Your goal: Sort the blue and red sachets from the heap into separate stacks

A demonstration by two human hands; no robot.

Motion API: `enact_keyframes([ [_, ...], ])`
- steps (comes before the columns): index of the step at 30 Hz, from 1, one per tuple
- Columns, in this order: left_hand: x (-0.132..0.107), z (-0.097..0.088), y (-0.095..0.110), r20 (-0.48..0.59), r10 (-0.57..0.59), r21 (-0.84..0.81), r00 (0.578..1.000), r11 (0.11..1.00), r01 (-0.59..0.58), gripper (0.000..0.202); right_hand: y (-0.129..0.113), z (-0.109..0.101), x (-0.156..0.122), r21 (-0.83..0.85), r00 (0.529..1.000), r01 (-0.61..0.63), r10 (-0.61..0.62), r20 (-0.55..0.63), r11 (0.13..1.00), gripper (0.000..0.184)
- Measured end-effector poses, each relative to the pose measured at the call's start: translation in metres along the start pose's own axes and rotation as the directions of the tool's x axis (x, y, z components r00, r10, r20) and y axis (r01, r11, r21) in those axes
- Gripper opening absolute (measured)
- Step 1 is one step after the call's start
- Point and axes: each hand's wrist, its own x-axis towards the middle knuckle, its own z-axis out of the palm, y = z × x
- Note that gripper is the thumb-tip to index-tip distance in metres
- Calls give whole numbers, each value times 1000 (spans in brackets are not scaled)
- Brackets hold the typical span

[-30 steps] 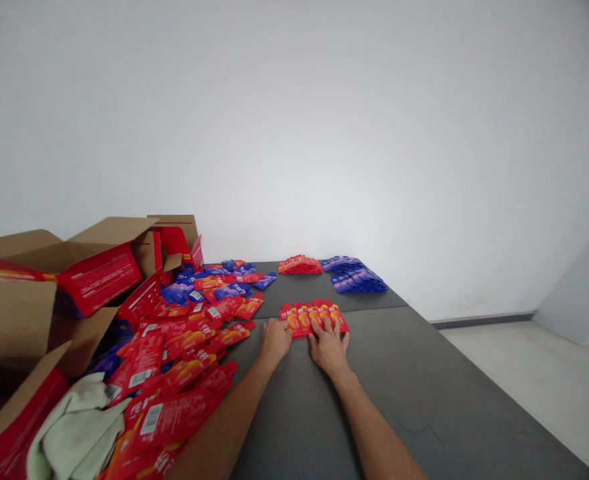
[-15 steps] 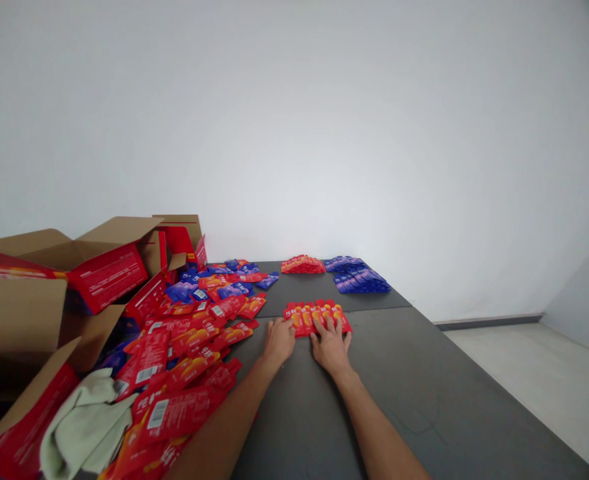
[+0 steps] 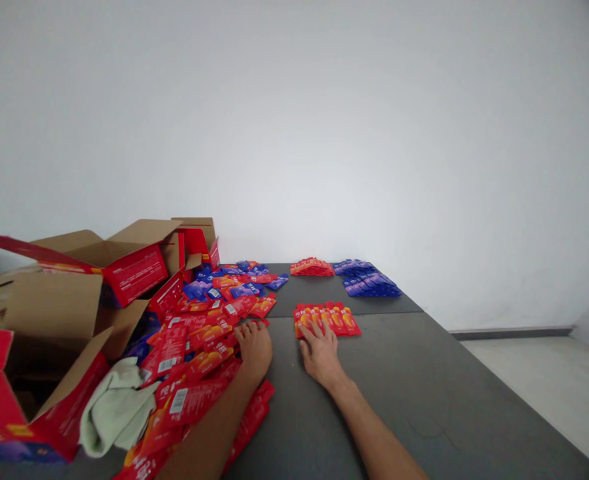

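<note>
A neat row of red sachets [image 3: 328, 319] lies on the dark grey table [image 3: 424, 380]. My right hand [image 3: 318, 353] rests flat with spread fingers, its tips on the row's left end. My left hand [image 3: 254, 347] lies at the edge of the loose heap of red and blue sachets [image 3: 209, 320], fingers curled over a red sachet at the heap's edge; whether it grips one I cannot tell.
Open cardboard and red boxes [image 3: 99, 280] crowd the left side. A pale green cloth [image 3: 117, 410] lies among the sachets. At the far end sit a small red stack [image 3: 311, 267] and a blue stack [image 3: 369, 280]. The table's right edge drops to the floor.
My left hand has left the row and moved left to the loose heap. My right hand slid slightly toward the row's left end. The view shifted left.
</note>
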Motion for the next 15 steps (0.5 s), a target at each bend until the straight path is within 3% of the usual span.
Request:
enact_keyframes([
  [5, 0, -9, -9, 67, 54, -112, 996, 993, -46, 38, -8, -1, -4, 48, 998, 55, -55, 1, 997, 39],
  [11, -1, -15, 0, 133, 81, -298, 988, 954, -38, 39, -6, 3, -1, 85, 999, 42, -41, -8, 996, 36],
  [13, -4, -18, 5, 103, 75, -429, 992, 903, -24, 39, -5, 5, 0, 114, 999, 40, -38, -23, 993, 35],
  [15, -7, -21, 9, 50, 44, -604, 998, 797, -4, 39, -5, 6, 1, 161, 998, 43, -37, -44, 986, 35],
])
